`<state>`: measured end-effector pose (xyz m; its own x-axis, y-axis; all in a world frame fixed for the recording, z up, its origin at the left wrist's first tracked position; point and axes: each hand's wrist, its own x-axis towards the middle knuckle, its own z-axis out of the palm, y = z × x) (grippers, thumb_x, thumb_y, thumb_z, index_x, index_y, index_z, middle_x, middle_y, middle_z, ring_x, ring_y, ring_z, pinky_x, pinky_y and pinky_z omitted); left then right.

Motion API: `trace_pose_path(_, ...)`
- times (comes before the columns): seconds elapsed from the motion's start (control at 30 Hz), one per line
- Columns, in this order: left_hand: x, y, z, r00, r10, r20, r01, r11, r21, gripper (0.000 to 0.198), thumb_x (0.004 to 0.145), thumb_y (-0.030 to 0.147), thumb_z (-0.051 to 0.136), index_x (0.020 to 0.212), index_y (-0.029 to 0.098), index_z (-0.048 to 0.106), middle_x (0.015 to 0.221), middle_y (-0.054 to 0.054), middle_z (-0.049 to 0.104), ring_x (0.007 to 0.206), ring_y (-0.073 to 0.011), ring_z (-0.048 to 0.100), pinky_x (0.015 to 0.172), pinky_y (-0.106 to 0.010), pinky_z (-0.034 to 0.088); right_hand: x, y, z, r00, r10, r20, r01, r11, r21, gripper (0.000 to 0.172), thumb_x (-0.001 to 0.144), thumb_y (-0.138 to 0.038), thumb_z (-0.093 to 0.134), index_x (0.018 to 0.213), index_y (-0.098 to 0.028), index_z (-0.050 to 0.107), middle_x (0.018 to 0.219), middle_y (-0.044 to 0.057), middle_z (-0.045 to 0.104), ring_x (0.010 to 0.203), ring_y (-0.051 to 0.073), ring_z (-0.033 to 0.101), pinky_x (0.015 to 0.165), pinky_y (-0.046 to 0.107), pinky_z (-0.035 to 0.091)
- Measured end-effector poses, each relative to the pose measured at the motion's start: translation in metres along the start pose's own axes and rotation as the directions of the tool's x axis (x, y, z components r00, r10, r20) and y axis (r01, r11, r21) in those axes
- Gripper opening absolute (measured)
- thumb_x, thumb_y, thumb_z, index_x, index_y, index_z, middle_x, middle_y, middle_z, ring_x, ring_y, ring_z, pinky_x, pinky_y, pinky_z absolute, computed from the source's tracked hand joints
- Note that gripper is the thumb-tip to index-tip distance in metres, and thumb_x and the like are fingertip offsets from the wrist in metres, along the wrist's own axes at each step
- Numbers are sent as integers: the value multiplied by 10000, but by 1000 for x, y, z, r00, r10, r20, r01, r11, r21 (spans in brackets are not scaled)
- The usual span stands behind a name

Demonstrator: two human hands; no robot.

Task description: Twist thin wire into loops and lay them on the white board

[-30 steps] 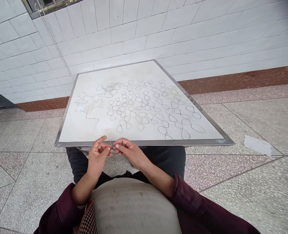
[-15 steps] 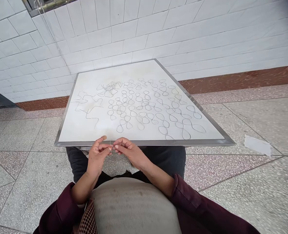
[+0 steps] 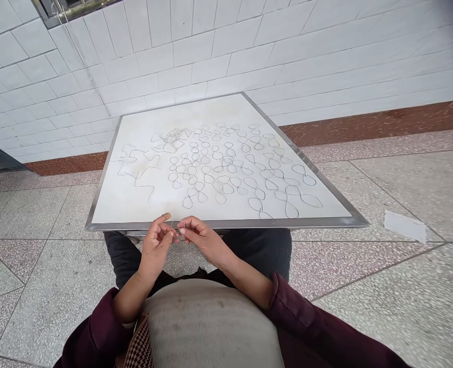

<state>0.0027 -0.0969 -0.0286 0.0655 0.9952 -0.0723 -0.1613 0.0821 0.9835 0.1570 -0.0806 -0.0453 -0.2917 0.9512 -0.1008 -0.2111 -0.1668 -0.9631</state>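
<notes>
**Both hands pinch a fine wire at the board's near edge**

The left hand (image 3: 155, 245) and right hand (image 3: 199, 237) meet fingertip to fingertip just below the near rim of the board (image 3: 226, 223); each has thumb and forefinger closed on a thin wire (image 3: 174, 225), which shows only as a faint curve between them; the other fingers curl loosely out of the way. A piece this fine probably needs a tip-to-tip pinch, with the hands close together for control.

The board rests flat across the person's knees, which puts its surface within easy reach; on it lie many wire loops (image 3: 226, 168), set in rough rows and mostly apart, probably to keep them from snagging; zigzags (image 3: 138, 168) lie to the left, and a tangle (image 3: 171, 138) sits at the far side.

Beyond are a tiled wall (image 3: 249, 51) and a speckled floor (image 3: 403, 194), where a scrap (image 3: 405, 227) lies well apart on the right.
</notes>
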Motion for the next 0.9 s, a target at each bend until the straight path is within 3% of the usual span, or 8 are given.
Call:
trace_pose_path(0.23, -1, -3, 2, 999, -32, -15, 32, 999, -3, 469, 808, 304, 695, 1254, 231, 568, 836, 11, 546, 745, -120, 566, 697, -278, 563, 1, 4, 2, 999, -45, -2, 45, 999, -22, 226, 769, -342, 717, 943, -224, 635, 770, -24, 560, 710, 135, 534, 701, 303, 457)
trace_pose_path(0.4, -1, -2, 2, 998, -60, -27, 61, 998, 34, 486, 774, 292, 720, 1233, 214, 581, 800, 11, 548, 730, -126, 574, 629, -250, 557, 0, 7, -2, 993, -120, -21, 111, 965, -238, 192, 798, -314, 667, 976, -245, 658, 757, -19, 510, 683, 143, 485, 649, 296, 437)
trace_pose_path(0.63, -2, -1, 3, 994, -93, -57, 97, 992, 79, 499, 729, 272, 742, 1204, 212, 603, 743, 23, 549, 706, -134, 591, 591, -244, 557, 2, 11, -7, 964, -263, 38, 247, 833, -494, 182, 818, -240, 631, 987, -285, 683, 746, -3, 531, 700, 168, 484, 668, 311, 414)
trace_pose_path(0.9, -4, -4, 1, 991, -110, -70, 114, 992, 51, 506, 742, 270, 732, 1222, 204, 584, 770, 19, 558, 729, -144, 597, 606, -280, 585, 3, 12, -9, 976, -213, 56, 215, 866, -452, 234, 817, -259, 648, 1049, -278, 671, 777, 0, 546, 717, 172, 508, 672, 316, 432)
